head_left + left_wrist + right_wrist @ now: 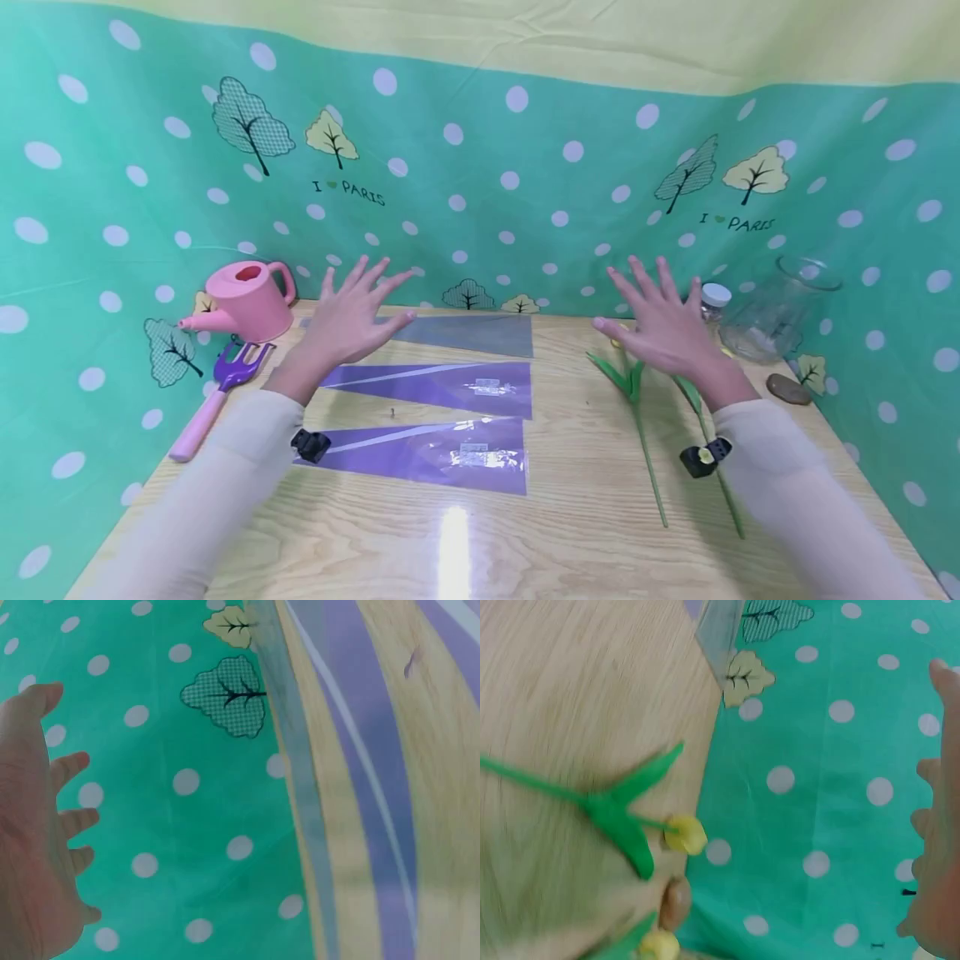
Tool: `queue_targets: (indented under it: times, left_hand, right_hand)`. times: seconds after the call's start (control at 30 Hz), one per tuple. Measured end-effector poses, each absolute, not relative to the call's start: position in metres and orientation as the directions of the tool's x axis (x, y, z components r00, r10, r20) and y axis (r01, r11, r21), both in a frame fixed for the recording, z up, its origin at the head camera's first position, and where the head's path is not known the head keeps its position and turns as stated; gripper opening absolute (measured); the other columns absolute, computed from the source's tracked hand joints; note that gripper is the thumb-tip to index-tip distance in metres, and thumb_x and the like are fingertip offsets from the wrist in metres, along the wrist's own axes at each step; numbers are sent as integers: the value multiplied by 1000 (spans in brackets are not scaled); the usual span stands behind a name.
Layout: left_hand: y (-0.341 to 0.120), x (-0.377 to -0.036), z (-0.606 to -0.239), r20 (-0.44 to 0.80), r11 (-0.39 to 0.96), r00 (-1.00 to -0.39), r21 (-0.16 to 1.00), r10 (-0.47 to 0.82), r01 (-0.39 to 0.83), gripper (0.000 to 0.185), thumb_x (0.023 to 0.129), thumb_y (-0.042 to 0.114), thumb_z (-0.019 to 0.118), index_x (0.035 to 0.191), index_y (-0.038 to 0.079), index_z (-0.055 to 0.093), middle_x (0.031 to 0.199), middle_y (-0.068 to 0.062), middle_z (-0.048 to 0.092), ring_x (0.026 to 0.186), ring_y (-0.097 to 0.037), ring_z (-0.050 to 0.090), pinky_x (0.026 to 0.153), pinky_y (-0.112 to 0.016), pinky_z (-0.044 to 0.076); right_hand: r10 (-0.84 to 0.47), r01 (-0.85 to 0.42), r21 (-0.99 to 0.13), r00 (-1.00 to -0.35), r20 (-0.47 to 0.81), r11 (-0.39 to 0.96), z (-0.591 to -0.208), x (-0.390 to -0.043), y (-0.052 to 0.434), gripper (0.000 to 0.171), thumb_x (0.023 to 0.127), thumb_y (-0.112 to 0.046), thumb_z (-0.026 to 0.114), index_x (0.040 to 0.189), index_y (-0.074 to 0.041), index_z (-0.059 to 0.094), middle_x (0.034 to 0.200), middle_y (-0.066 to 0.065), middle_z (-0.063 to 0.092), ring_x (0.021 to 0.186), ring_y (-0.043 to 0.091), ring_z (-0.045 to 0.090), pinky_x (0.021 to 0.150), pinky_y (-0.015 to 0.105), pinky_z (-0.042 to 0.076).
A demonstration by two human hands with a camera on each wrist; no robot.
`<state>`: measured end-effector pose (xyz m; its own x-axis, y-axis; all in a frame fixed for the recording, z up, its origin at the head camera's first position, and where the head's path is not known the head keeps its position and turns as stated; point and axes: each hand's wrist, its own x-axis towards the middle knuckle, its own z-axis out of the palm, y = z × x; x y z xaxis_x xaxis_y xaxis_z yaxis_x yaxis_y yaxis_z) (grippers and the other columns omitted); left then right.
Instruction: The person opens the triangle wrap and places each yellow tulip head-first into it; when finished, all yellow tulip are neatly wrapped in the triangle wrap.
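My left hand hovers with spread fingers over the left ends of flat tapered plastic sleeves and holds nothing. One sleeve is grey at the back; two are purple, a middle one and a front one. Fingers spread and empty, my right hand is above two yellow tulips with green stems, the left stem and the right stem. It partly covers their heads in the head view. The right wrist view shows a yellow tulip head and, at its edge, the hand.
A pink watering can and a purple hand fork with pink handle are at left. At right are a white-lidded jar, a clear glass vase and a brown stone. A green dotted cloth hangs around the table.
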<state>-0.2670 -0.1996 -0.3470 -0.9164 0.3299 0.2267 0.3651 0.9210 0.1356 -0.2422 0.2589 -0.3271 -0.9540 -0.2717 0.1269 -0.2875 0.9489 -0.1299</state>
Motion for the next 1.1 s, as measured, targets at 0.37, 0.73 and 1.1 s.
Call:
queue_targets:
  times: [0.37, 0.73, 1.1]
  left_hand:
    - [-173, -290, -389, 242, 846, -914, 356, 326, 396, 60, 104, 49, 51, 155, 17, 47, 164, -16, 40, 154, -42, 32, 125, -67, 21]
    - [-149, -318, -424, 207, 731, -934, 582, 289, 356, 50, 104, 37, 55, 149, 15, 54, 159, -15, 47, 151, -38, 38, 124, -63, 27]
    - [-117, -335, -454, 168, 639, -959, 718, 227, 276, 35, 102, 26, 62, 136, 20, 67, 151, -11, 58, 146, -36, 46, 124, -58, 30]
  right_hand:
    - [-341, -395, -320, -916, 213, 861, -373, -270, 214, 71, 106, -61, 38, 164, -22, 25, 172, 14, 23, 159, 43, 16, 123, 74, 11]
    - [-342, -347, -585, -931, 124, 733, -417, -300, 181, 64, 107, -52, 47, 161, -21, 35, 168, 12, 32, 155, 38, 30, 123, 65, 28]
    - [-250, -290, -705, -954, 164, 647, -462, -334, 167, 45, 102, -17, 65, 143, -2, 58, 112, 16, 62, 101, 30, 61, 90, 44, 55]
